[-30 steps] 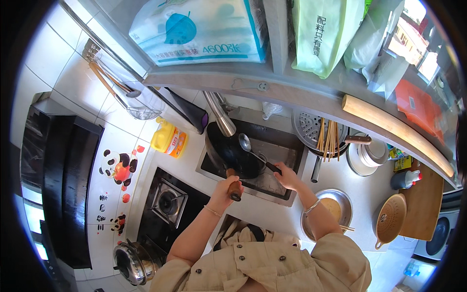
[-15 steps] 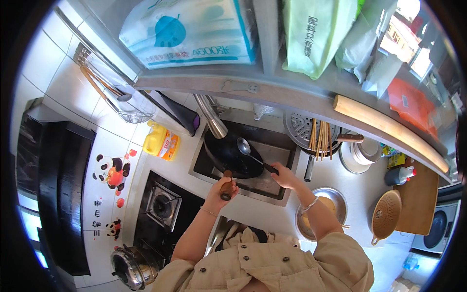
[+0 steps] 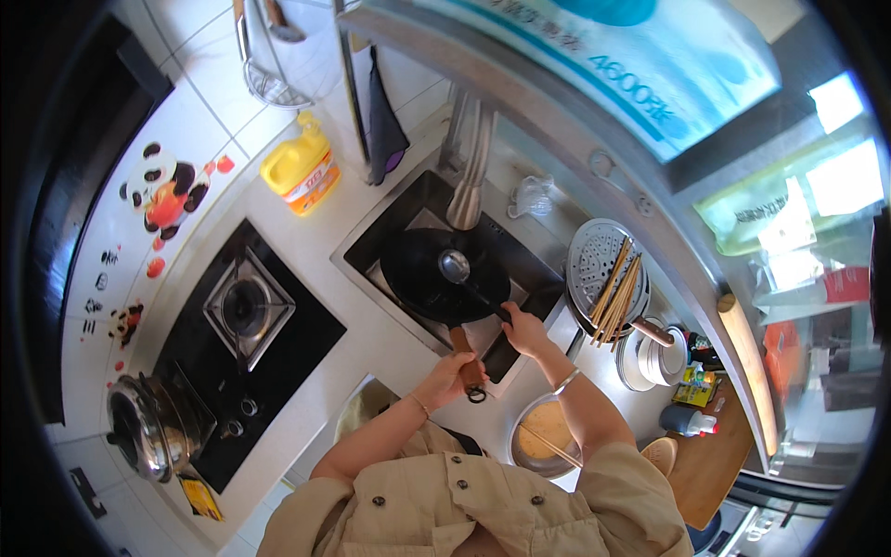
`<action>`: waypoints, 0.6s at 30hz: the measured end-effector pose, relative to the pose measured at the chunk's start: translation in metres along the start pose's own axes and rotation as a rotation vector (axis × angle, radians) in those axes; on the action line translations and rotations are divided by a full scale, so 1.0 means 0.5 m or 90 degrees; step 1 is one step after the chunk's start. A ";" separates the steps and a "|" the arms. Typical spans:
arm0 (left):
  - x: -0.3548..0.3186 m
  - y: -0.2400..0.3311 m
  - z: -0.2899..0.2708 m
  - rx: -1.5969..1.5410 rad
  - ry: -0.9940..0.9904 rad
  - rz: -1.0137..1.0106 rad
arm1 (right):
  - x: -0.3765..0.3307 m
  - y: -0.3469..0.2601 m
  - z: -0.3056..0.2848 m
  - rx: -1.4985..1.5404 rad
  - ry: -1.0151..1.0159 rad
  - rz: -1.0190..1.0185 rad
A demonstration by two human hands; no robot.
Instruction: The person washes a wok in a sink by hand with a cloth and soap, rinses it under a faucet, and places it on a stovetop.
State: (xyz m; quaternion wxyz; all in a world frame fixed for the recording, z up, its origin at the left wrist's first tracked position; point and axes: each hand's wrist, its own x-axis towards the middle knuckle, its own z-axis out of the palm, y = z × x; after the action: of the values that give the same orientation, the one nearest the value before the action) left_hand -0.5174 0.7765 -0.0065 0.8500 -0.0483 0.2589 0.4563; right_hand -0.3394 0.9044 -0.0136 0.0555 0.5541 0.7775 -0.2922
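One wok (image 3: 408,277) and one ladle (image 3: 454,266), held in two bare hands. Wraps the left hand (image 3: 452,374) snugly round the wok's wooden handle (image 3: 458,338); closes the right hand (image 3: 525,330) round the ladle's slim dark shaft. Rests the wok within the single rectangular metal sink (image 3: 531,266), just below one brushed-metal faucet (image 3: 471,181). Shows black, smooth, rounded sides on the wok, brown cylindrical wood on its handle, shiny round metal on the ladle's head. Points the wok's handle out over the sink's near edge, toward the body, with the long axis running from the faucet side to the person. Slants the ladle from the wok's hollow rightward and nearer; cannot tell whether its head touches the wok wall.

Left of the sink: one yellow plastic jug (image 3: 302,167), one black glossy hob (image 3: 306,320) with two round knobs (image 3: 249,407), one lidded shiny metal pot (image 3: 147,432). Right of the sink: one perforated round metal plate (image 3: 591,249) bearing many wooden chopsticks (image 3: 620,292), too bunched to count. Near the sink's right front corner: one metal bowl (image 3: 522,422) with pale orange contents.
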 end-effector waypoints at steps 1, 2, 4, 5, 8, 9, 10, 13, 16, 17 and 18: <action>0.005 -0.021 -0.005 -0.016 -0.015 -0.020 | 0.006 0.006 0.009 -0.027 0.004 0.000; 0.008 -0.032 -0.004 0.032 0.013 -0.048 | 0.015 0.008 0.015 -0.037 0.006 0.002; 0.010 -0.055 -0.006 0.127 0.070 -0.108 | 0.021 0.017 0.027 -0.055 0.010 0.006; 0.010 -0.056 -0.011 0.176 0.051 -0.138 | 0.024 0.024 0.035 -0.058 0.011 0.011; 0.017 -0.059 -0.023 0.199 0.062 -0.179 | 0.031 0.052 0.075 -0.055 0.021 0.017; 0.016 -0.058 -0.018 0.209 0.071 -0.203 | 0.033 0.062 0.089 -0.049 0.034 0.011; 0.013 -0.058 -0.012 0.219 0.081 -0.227 | 0.033 0.075 0.102 -0.044 0.047 0.007; 0.006 -0.067 -0.019 0.253 0.109 -0.263 | 0.040 0.075 0.120 -0.013 0.026 0.019; 0.001 -0.078 -0.023 0.298 0.127 -0.286 | 0.045 0.099 0.138 0.020 0.054 0.010; -0.002 -0.075 -0.026 0.312 0.122 -0.303 | 0.047 0.106 0.144 0.000 0.044 0.023; -0.006 -0.072 -0.030 0.325 0.118 -0.318 | 0.049 0.114 0.147 -0.020 0.034 0.034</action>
State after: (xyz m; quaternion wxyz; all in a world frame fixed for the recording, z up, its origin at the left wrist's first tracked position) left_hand -0.4959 0.7486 -0.0233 0.8929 0.0625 0.4202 0.1494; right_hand -0.3154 0.8989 -0.1065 0.0511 0.5817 0.7678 -0.2636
